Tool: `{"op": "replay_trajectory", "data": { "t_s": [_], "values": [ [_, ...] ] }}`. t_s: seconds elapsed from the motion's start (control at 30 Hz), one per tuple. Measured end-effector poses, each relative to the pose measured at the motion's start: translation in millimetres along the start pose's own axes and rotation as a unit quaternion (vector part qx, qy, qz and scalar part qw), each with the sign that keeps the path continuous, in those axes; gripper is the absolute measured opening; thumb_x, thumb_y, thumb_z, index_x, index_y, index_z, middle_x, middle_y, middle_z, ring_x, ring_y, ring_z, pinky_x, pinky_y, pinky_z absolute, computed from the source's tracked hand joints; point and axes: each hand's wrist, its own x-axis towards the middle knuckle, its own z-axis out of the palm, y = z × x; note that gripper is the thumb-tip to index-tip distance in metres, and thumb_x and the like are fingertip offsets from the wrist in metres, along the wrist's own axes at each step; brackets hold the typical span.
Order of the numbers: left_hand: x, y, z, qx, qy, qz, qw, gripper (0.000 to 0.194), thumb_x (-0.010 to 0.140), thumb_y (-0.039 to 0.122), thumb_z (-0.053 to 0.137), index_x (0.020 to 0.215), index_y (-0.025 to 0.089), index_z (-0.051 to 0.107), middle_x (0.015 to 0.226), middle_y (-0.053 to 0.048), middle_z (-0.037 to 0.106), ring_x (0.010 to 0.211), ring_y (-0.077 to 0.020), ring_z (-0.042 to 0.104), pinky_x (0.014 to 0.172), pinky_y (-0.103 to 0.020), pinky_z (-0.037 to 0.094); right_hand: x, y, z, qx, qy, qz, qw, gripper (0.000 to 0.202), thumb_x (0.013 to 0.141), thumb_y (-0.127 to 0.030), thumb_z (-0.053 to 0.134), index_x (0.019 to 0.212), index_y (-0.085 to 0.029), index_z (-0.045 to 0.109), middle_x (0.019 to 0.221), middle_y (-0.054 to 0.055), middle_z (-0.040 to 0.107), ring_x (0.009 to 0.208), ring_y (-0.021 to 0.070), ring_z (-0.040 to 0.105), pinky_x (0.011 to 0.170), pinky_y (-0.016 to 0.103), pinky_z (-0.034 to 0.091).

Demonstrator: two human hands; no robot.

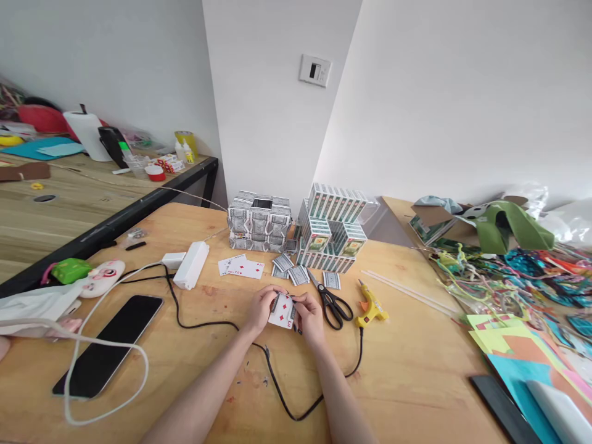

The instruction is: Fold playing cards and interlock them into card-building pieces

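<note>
A playing card (282, 311), a three of diamonds, is held between both hands above the wooden table. My left hand (263, 309) pinches its left edge, and my right hand (309, 316) grips its upper right side. Fingers hide part of the card's edges. Just beyond the hands lie several face-down cards (298, 275) and, to their left, face-up cards (250, 269). Black-handled scissors (333, 305) rest right of my right hand, with a yellow glue gun (370, 308) beside them. Farther back stands a box-like structure built of cards (259, 223).
Stacked card boxes (333, 237) stand at the back against the pillar. A black cord (282, 388) loops under my forearms. Left are a power strip (191, 265) and a phone (111, 345). Clear sticks (407, 291), coloured paper (513, 351) and tangled craft materials (499, 277) lie right.
</note>
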Motion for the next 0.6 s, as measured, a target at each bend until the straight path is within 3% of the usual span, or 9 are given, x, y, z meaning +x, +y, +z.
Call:
{"op": "replay_trajectory", "data": {
  "t_s": [0.1,0.23,0.37,0.5,0.6],
  "values": [
    [0.6,-1.2,3.3,0.004,-0.002,-0.008,1.000,0.022,0.071,0.033,0.049,0.076,0.016,0.061,0.061,0.000,0.059,0.053,-0.0129,0.051,0.048,-0.022,0.037,0.3,2.1,-0.6,0.001,0.002,-0.008,1.000,0.015,0.070,-0.031,0.057,0.067,-0.021,0.047,0.031,-0.011,0.038,0.022,0.0070,0.033,0.028,0.018,0.015],
    [3.7,-3.6,8.0,-0.005,0.019,-0.019,1.000,0.024,0.066,0.033,0.058,0.084,0.016,0.060,0.067,0.000,0.060,0.059,-0.0134,0.055,0.053,-0.023,0.040,-0.5,3.8,-0.6,0.000,-0.005,-0.017,1.000,0.018,0.073,-0.036,0.055,0.069,-0.021,0.045,0.031,-0.010,0.043,0.022,0.0085,0.036,0.028,0.018,0.019],
    [5.2,-4.6,6.1,-0.030,-0.012,-0.059,0.998,0.020,0.069,0.036,0.056,0.067,0.016,0.054,0.056,0.003,0.053,0.049,-0.0105,0.049,0.046,-0.021,0.036,-4.5,1.1,3.3,0.000,-0.022,-0.034,0.999,0.016,0.076,-0.036,0.052,0.075,-0.021,0.045,0.036,-0.008,0.050,0.026,0.0094,0.041,0.030,0.018,0.028],
    [3.8,-3.3,3.8,-0.046,-0.006,-0.044,0.998,0.020,0.070,0.036,0.055,0.067,0.016,0.052,0.055,0.004,0.051,0.047,-0.0090,0.045,0.045,-0.020,0.033,-7.4,-2.6,5.4,0.053,-0.072,-0.022,0.996,0.017,0.073,-0.031,0.056,0.082,-0.022,0.045,0.049,-0.005,0.057,0.039,0.0128,0.055,0.037,0.021,0.040],
    [1.2,-2.0,4.8,-0.048,-0.021,-0.020,0.998,0.020,0.071,0.035,0.054,0.065,0.016,0.050,0.055,0.005,0.049,0.048,-0.0087,0.044,0.047,-0.020,0.035,-5.3,-2.5,3.5,0.073,-0.071,0.005,0.995,0.021,0.076,-0.039,0.054,0.081,-0.022,0.042,0.045,-0.006,0.055,0.036,0.0130,0.054,0.035,0.020,0.038]
  ]
}}
